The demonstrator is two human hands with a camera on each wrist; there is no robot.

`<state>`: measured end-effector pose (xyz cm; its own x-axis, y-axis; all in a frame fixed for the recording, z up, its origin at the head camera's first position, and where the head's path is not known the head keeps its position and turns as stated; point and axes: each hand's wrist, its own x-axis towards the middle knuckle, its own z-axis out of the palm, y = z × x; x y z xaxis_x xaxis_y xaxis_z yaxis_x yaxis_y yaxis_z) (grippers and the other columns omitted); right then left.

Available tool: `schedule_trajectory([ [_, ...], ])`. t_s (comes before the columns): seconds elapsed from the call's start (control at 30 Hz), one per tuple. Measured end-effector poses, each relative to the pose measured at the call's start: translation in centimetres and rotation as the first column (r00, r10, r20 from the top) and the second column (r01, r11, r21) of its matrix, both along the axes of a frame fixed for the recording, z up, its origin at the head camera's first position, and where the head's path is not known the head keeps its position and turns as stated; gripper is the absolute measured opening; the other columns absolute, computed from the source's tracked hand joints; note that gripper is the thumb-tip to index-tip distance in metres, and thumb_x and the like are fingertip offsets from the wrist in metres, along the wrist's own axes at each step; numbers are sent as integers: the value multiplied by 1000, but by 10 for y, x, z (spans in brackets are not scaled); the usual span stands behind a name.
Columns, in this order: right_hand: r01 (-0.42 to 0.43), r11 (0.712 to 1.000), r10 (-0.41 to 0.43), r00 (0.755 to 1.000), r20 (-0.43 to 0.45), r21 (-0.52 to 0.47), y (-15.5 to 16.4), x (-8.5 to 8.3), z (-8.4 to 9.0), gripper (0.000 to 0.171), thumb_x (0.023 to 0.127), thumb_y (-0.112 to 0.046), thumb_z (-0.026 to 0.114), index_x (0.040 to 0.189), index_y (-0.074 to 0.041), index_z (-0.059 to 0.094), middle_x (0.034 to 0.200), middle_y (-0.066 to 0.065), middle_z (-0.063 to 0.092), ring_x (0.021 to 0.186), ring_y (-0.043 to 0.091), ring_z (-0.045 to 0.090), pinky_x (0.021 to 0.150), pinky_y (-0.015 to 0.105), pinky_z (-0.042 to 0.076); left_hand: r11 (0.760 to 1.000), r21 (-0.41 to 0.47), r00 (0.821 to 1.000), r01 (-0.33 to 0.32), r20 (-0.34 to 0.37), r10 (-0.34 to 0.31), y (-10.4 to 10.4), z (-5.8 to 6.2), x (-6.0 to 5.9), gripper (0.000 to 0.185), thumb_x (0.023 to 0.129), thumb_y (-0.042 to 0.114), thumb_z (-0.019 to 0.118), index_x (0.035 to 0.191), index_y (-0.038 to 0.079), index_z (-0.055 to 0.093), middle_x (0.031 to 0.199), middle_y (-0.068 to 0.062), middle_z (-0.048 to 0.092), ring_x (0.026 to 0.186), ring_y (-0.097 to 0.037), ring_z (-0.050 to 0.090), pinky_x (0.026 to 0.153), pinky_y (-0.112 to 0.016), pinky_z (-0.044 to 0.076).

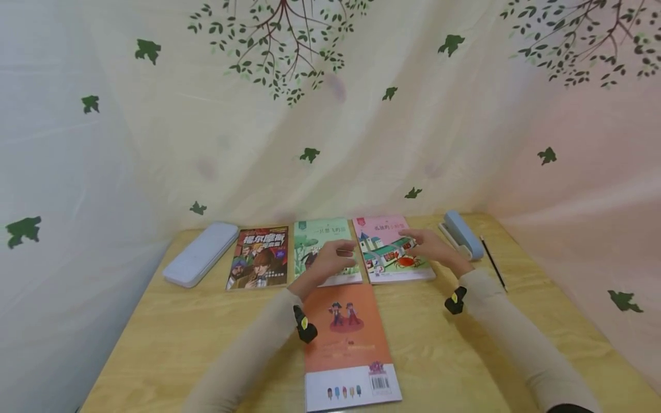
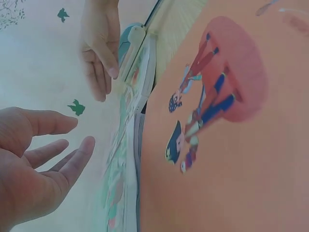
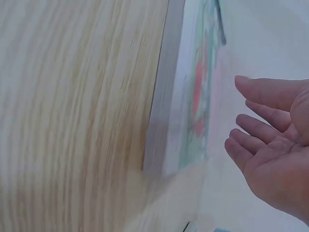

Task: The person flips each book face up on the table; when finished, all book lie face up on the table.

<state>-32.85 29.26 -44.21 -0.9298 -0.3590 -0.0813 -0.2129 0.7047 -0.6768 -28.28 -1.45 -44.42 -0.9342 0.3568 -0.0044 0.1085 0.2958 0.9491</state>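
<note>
In the head view, both hands hover low over a row of books at the middle of the frame. The left hand (image 1: pixel 330 259) is over the green book (image 1: pixel 324 244), fingers loosely extended and holding nothing. The right hand (image 1: pixel 431 245) hangs over the pink book (image 1: pixel 389 248), fingers relaxed and spread, also holding nothing; whether either palm touches a cover cannot be told here. The pink book lies directly beneath the right hand, its long axis running from the near edge of the tabletop (image 1: pixel 465 355) toward the curtain, so the right hand is the nearer of the two to it. An orange book (image 1: pixel 347 344) lies lower in the frame, between the two forearms, with the same lengthwise run. To the left of the green book sits a comic-cover book (image 1: pixel 259 258), and further left a pale pencil case (image 1: pixel 201 252). A blue stapler (image 1: pixel 461 234) and a pencil (image 1: pixel 493 263) lie right of the pink book.

In the left wrist view, the left hand (image 2: pixel 34 159) fills the lower left, palm open and fingers apart, clear of the stacked book edges. The right hand (image 2: pixel 99 43) hangs at the upper left, fingers pointing down. The orange book (image 2: pixel 231 159) fills the right side.

In the right wrist view, the right hand (image 3: pixel 275 150) shows at the right edge, palm open and empty, just beside the pink book (image 3: pixel 193 96), whose edge runs up the frame.
</note>
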Motion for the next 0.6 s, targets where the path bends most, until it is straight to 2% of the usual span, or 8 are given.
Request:
schedule_trajectory([
  [0.1,-36,999,36,999,-13,-21,-10,11,7,59,99,-10,64,154,-2,43,159,25,40,145,51,37,114,66,38,1000,-6,1000,10,-3,-10,-13,5,9,49,94,4,68,142,-1,56,139,-23,61,127,-35,60,98,-41,59],
  [0.23,-107,993,106,994,-33,-48,-26,25,13,59,99,-14,66,153,-3,44,157,22,44,143,49,42,113,63,42,999,-6,999,37,-30,-37,-31,8,20,49,94,2,67,142,-4,55,137,-26,61,124,-37,63,97,-40,60],
  [0.37,-184,979,182,983,-30,-85,-39,39,15,57,100,-13,64,152,-2,45,156,23,45,139,48,48,110,59,47,999,-13,997,50,-57,-51,-53,5,32,49,94,1,67,141,-7,54,133,-30,62,121,-40,64,94,-39,61],
  [0.6,-311,936,311,950,-22,-163,-52,61,13,52,101,-5,61,149,6,45,152,28,48,139,47,48,112,59,45,999,-35,998,21,-60,-23,-89,-3,57,50,92,0,68,139,-10,54,129,-32,63,119,-43,64,92,-39,62],
])
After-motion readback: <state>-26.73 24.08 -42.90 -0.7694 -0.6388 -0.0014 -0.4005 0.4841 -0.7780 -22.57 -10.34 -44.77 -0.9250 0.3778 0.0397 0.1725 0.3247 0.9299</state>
